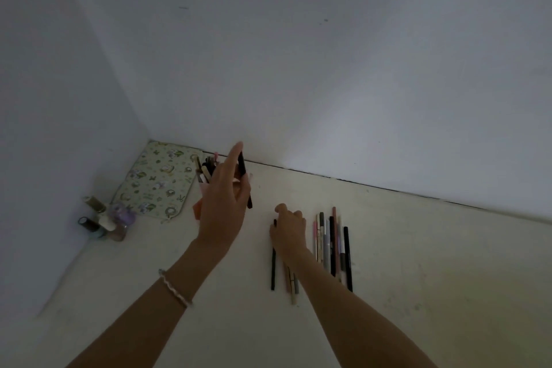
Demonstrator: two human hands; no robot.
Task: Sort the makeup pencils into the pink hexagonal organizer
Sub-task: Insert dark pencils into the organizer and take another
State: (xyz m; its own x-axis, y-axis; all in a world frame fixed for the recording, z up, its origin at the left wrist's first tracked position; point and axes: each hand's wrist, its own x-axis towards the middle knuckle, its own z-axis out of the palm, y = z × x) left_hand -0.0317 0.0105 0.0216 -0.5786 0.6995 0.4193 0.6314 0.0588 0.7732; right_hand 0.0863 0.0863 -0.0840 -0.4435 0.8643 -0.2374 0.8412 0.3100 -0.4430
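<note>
My left hand (222,203) holds a black makeup pencil (244,179) in its fingers, raised in front of the pink hexagonal organizer (200,203), which it mostly hides. Several pencils (207,169) stand in the organizer. My right hand (288,231) rests on the row of loose makeup pencils (333,245) lying on the white surface, its fingers curled over a black pencil (273,260) at the row's left end.
A floral pouch (158,179) lies in the corner behind the organizer. Several small nail polish bottles (107,219) stand at the left by the wall. White walls close the back and left sides. The scene is dim.
</note>
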